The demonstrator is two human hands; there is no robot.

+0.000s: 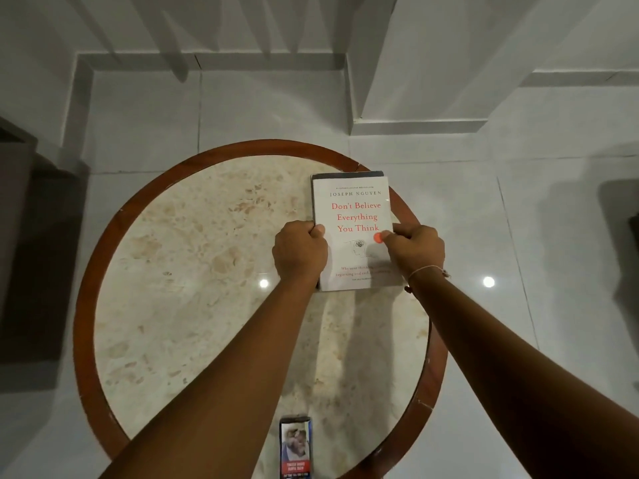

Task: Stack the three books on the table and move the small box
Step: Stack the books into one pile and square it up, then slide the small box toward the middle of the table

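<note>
A white book (352,209) with red title letters lies on top of a pile at the far right of the round table (193,257). Darker book edges (347,175) show under it along its far and left sides; how many lie beneath I cannot tell. My left hand (300,251) grips the pile's left edge, thumb on the white cover. My right hand (416,249) grips the right edge, thumb on the cover too. A small box (295,447) with a printed picture stands at the table's near edge, between my forearms.
The table has a marbled cream top and a brown wooden rim (83,326). The book pile reaches the rim on the right. Pale floor tiles (553,236) surround the table, a white wall corner (415,98) is behind, and dark furniture (31,236) stands at the left.
</note>
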